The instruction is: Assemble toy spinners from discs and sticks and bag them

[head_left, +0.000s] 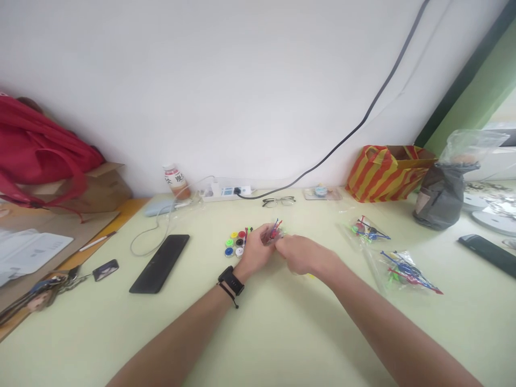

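Your two forearms come in from the bottom edge, and your left hand [256, 250], with a black watch [231, 280] on its wrist, meets your right hand [302, 253] over the middle of the pale desk [282, 333]. Both hands are pinched together on one small bundle of coloured sticks [275, 229], red and blue ends poking up between the fingers. Just left of your left hand lie about six coloured round discs [235, 243] in a cluster. To your right lie two clear bags of sticks [403, 270]. One black phone [160, 263] lies to the left, and one pair of glasses [278, 201] near the wall.
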Demonstrator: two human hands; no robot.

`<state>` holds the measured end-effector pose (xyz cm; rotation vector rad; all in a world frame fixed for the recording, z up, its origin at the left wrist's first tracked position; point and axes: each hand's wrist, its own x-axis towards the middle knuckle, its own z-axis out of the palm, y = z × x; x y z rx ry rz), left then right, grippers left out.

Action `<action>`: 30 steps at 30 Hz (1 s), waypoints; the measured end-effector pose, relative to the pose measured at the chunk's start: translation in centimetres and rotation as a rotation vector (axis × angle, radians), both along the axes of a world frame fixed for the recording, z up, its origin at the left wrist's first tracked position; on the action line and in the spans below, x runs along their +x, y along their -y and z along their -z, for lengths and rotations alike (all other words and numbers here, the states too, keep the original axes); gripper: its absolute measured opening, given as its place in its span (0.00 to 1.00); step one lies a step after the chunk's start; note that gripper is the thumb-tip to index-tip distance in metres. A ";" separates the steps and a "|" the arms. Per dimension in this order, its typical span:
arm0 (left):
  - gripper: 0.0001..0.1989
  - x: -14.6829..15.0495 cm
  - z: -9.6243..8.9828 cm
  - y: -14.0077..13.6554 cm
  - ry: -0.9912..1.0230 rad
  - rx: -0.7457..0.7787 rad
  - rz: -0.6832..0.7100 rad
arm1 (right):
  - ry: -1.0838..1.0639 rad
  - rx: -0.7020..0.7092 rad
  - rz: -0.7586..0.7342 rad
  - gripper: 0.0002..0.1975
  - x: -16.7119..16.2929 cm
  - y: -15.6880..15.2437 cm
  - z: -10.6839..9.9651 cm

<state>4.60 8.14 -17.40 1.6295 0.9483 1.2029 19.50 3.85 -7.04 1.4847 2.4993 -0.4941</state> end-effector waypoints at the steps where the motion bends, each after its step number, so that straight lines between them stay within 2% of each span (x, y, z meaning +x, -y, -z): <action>1: 0.16 0.0 0.0 -0.1 0.003 0.000 -0.002 | -0.013 -0.002 -0.008 0.15 0.3 -0.1 -0.1; 5: 0.19 -0.1 -0.2 0.0 0.000 -0.007 0.016 | -0.240 -0.059 -0.137 0.17 2.6 -0.7 -1.7; 7: 0.16 -0.1 -0.5 0.1 -0.019 -0.005 0.032 | -0.427 -0.057 -0.217 0.17 4.0 -0.7 -3.2; 8: 0.14 0.0 -0.7 0.2 -0.031 -0.001 0.026 | -0.531 -0.040 -0.210 0.16 4.5 -0.6 -4.0; 10: 0.12 0.1 -0.9 0.4 -0.048 -0.002 -0.003 | -0.751 0.066 -0.083 0.11 5.2 -0.3 -5.4; 12: 0.13 0.2 -1.1 0.6 -0.041 -0.025 -0.020 | -0.940 0.269 0.099 0.07 5.5 -0.2 -6.2; 14: 0.14 0.3 -1.0 0.7 -0.023 -0.051 -0.016 | -1.018 0.492 0.240 0.06 5.4 -0.2 -6.4; 16: 0.15 0.4 -0.9 0.7 -0.015 -0.060 -0.003 | -0.978 0.651 0.295 0.04 5.3 -0.5 -6.0; 18: 0.15 0.3 -0.9 0.7 -0.028 -0.047 0.003 | -0.894 0.712 0.278 0.02 5.2 -0.7 -5.5; 22: 0.14 0.2 -1.0 0.8 -0.062 -0.020 -0.007 | -0.763 0.670 0.210 0.04 5.2 -1.1 -4.8; 30: 0.16 0.4 -0.7 0.9 -0.039 -0.011 0.031 | -0.523 0.651 0.190 0.10 5.1 -2.1 -3.9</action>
